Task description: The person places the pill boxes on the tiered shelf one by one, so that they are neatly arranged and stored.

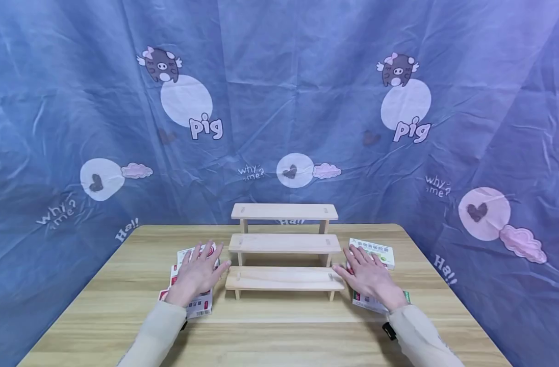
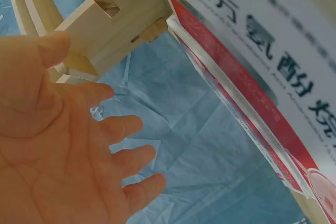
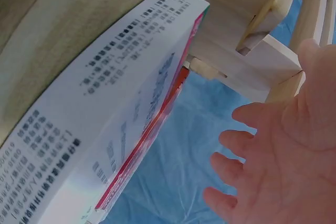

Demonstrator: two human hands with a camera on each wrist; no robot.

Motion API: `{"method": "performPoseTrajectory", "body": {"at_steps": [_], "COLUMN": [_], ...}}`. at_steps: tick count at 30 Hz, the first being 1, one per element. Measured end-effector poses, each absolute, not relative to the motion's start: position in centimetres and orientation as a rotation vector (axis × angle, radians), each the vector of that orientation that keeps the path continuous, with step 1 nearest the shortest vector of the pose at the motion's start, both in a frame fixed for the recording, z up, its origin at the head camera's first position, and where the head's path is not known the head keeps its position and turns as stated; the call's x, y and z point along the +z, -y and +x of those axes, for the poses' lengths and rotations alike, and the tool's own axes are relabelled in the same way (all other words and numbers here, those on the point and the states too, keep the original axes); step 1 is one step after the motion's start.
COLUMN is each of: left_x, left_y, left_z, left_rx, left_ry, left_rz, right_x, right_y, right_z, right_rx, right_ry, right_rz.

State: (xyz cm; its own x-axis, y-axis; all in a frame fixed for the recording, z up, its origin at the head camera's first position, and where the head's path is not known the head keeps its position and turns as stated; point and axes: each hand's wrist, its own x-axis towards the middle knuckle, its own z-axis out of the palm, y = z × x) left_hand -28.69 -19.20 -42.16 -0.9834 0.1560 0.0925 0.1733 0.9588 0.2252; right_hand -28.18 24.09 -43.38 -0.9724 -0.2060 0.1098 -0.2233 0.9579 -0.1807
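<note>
In the head view my left hand (image 1: 198, 271) hovers with straight, spread fingers over several medicine boxes (image 1: 199, 306) left of a wooden three-step rack (image 1: 285, 279). The left wrist view shows its palm beside a white and red box (image 2: 247, 51), with nothing gripped. My right hand (image 1: 367, 275) is likewise spread above several boxes on the rack's right, among them a white and green box (image 1: 379, 251). A white box with dense print (image 3: 105, 93) stands near that palm in the right wrist view, apart from the fingers. My hands partly cover both groups of boxes.
The rack's three shelves rise toward the back of the wooden table (image 1: 279, 336), and no objects show on them. Behind and on both sides hangs a blue curtain (image 1: 279, 102) printed with pigs and clouds, close to the table's edges.
</note>
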Motion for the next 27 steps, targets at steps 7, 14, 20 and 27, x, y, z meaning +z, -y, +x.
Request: {"method": "performPoseTrajectory", "body": {"at_steps": [7, 14, 20, 27], "left_x": [-42.3, -42.7, -42.4, -42.8], "left_y": [19.2, 20.0, 21.2, 23.2], "left_z": [-29.3, -29.8, -29.7, -30.0], "left_rx": [-0.337, -0.324, -0.591, -0.897], "left_ry": [2.982, 2.896, 2.836, 2.79], "left_rz": [-0.214, -0.221, -0.2, -0.247], "right_x": [-43.3, -43.5, -43.5, -43.8], "right_y": [-24.2, -24.7, -24.8, -24.7], "right_z": [-28.4, -28.2, -28.6, -28.5], "right_rx": [0.332, 0.571, 0.947, 1.501], "right_ry": [2.995, 2.919, 2.804, 2.731], "right_rz": [0.342, 0.41, 0.392, 0.341]}}
